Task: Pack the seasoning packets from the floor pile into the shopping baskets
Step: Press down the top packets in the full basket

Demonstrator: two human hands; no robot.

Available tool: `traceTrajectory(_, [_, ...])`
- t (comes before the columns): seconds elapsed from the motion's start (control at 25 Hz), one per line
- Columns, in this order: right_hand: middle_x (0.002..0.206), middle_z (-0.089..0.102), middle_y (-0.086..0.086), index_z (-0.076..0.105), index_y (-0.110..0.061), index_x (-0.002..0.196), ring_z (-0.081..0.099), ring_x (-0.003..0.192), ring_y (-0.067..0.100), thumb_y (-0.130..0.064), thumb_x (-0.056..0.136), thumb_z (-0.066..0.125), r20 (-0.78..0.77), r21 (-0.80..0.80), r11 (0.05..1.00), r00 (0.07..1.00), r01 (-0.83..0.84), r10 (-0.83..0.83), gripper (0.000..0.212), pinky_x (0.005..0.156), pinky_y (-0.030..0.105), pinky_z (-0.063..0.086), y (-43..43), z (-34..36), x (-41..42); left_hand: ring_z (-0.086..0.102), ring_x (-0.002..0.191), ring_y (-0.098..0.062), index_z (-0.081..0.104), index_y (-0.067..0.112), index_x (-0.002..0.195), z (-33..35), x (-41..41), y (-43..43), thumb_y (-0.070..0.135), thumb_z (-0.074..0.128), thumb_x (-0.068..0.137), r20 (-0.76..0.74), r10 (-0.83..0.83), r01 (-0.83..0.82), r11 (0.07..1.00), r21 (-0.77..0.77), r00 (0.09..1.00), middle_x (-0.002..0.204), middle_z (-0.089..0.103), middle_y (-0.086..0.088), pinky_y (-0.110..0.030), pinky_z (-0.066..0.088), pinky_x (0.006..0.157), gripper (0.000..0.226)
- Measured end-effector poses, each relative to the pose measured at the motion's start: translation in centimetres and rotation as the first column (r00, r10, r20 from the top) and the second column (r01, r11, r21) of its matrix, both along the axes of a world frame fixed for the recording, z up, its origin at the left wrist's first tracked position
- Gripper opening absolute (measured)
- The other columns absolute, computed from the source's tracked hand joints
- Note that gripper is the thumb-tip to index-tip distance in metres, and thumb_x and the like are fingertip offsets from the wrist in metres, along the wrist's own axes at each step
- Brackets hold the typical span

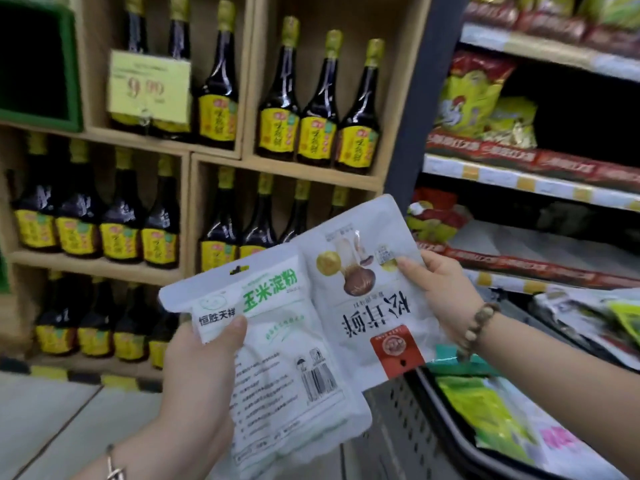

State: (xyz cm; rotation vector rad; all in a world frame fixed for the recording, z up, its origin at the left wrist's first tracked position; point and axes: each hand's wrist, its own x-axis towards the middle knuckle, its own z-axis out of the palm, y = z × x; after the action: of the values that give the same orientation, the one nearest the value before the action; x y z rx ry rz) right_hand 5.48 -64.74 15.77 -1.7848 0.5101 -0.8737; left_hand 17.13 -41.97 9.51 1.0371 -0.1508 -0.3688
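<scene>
Two packets [287, 341], one per hand [197, 368].

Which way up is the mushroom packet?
Upside down. The mushroom packet, pinched by the right hand, shows its black characters inverted, unlike the upright print on the starch packet in the left hand.

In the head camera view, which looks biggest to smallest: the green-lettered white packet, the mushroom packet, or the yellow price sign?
1. The green-lettered white packet looks largest.
2. The mushroom packet looks a little smaller.
3. The yellow price sign looks smallest, but it hangs farther back on the shelf, so its true size is unsure.
</scene>
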Motion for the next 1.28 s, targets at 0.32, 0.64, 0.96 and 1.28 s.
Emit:
traceTrajectory(0.32, [0.076,0.073,0.01,0.069,-0.012,0.081,0.069,0.064,0.023,-0.02,0.091,0.058,0.018,0.007,0.945,0.945,0.327,-0.327,0.017,0.059,0.038,0.058,-10.8,3.0,-13.2,0.068,0.08,-0.034,0.064,0.012,0.1,5.8,-6.0,-12.8,0.01,0.055,0.095,-0.113,-0.315,0.313,0.949,-0.039,0.942,0.095,0.07,-0.015,-0.054,0.054,0.076,0.011])
traceTrajectory(0.64, [0.085,0.072,0.018,0.068,-0.009,0.092,0.069,0.076,0.036,-0.021,0.091,0.058,-0.161,0.143,0.851,0.86,0.506,-0.484,0.016,0.071,0.047,0.056,-16.1,0.0,-21.9,0.066,0.047,-0.029,0.062,0.002,0.085,4.8,-11.2,-20.8,0.007,0.055,0.094,-0.292,-0.546,0.594,0.797,0.106,0.785,0.062,0.069,-0.015,-0.034,0.051,0.038,0.013])
traceTrajectory(0.96, [0.12,0.061,0.006,0.061,-0.013,0.11,0.059,0.087,0.013,-0.031,0.085,0.066,-0.443,-0.286,0.78,0.645,0.557,-0.623,0.032,0.073,0.027,0.046,-17.1,-4.2,-24.3,0.068,0.07,-0.032,0.063,0.004,0.102,2.0,-12.9,-21.5,-0.004,0.051,0.092,-0.158,-0.612,0.631,0.733,0.255,0.775,0.086,0.073,-0.015,-0.035,0.053,0.062,0.017])
traceTrajectory(1.28, [0.143,0.038,0.002,0.019,-0.02,0.145,0.048,0.12,0.02,-0.072,0.076,0.043,-0.655,-0.589,0.769,0.411,0.248,-0.634,0.09,0.088,0.033,0.044,-16.4,-3.6,-22.8,-0.027,0.14,-0.007,0.002,0.04,0.147,1.3,-13.0,-22.4,0.077,0.034,0.08,0.505,-0.863,-0.293,0.476,0.829,0.028,0.154,-0.022,0.016,-0.038,-0.015,0.113,0.084])
